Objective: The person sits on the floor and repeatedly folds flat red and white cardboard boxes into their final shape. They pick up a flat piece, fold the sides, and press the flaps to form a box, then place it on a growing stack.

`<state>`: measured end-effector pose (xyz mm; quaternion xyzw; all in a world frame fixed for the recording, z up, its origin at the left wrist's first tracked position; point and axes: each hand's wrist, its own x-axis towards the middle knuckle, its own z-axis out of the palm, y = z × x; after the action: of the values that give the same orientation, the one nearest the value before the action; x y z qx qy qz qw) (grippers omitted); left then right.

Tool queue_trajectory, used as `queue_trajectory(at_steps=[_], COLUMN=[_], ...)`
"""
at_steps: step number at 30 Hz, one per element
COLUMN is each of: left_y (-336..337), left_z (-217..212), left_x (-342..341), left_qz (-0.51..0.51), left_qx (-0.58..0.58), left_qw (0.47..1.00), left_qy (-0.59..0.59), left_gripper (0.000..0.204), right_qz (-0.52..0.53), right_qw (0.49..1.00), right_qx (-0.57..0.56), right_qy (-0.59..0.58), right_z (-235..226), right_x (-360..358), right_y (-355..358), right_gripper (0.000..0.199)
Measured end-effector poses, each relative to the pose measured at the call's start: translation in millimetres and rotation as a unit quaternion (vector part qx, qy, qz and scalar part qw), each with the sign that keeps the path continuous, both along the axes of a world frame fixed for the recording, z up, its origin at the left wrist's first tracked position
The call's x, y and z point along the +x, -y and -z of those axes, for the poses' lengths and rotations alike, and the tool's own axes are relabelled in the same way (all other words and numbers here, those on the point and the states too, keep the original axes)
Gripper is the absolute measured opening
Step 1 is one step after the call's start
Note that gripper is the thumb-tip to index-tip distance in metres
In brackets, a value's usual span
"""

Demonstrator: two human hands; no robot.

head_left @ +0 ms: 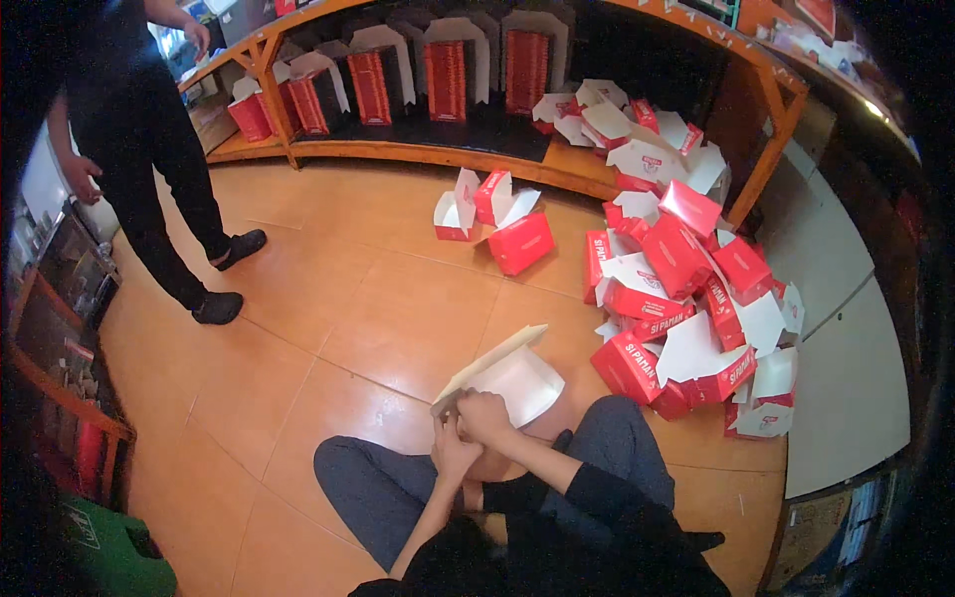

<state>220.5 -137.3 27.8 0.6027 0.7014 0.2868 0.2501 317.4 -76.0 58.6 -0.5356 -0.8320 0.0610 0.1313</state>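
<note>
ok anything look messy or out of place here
Yes: red and white boxes lie in a jumbled heap on the floor, some spilling off the wooden shelf, while others stand in a row at its back.

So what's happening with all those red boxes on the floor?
A person sitting cross-legged on the orange tiled floor grips one corner of a flat white cardboard box blank with both hands, left hand and right hand, close together. To their right lies a heap of folded red and white boxes. More boxes stand in a row on the low wooden shelf. Another person in black stands nearby.
</note>
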Motion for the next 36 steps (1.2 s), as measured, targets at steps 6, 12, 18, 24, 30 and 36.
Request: queue_trajectory(at_steps=[6,12,18,24,30,36], left_y=[-6,-23,-14,-23,-78,-92], left_z=[17,22,31,23,10,6], left_x=[-9,-7,0,-15,-12,-2], left_qz=[0.032,0.061,-0.010,-0.014,-0.118,-0.147], left_qx=[0.004,0.070,0.146,0.116,0.008,0.062], left_qw=[0.998,0.993,0.976,0.929,0.955,0.979], left_qy=[0.045,0.066,0.160,0.351,0.270,0.126], left_gripper=[0.093,0.081,0.062,0.038,0.038,0.037], right_qz=[-0.006,-0.014,-0.002,0.256,0.329,0.336], right_qw=[0.995,0.997,0.995,0.937,0.936,0.935], right_qx=[0.029,-0.002,-0.056,0.157,-0.053,-0.029], right_qy=[-0.093,-0.072,-0.085,-0.176,-0.109,-0.108], right_z=[-2,-10,-4,-14,-9,10], right_x=[-5,-9,3,61,101,93], right_y=[1,-2,-6,-28,-36,-27], right_gripper=[0.025,0.025,0.026,0.038,0.045,0.039])
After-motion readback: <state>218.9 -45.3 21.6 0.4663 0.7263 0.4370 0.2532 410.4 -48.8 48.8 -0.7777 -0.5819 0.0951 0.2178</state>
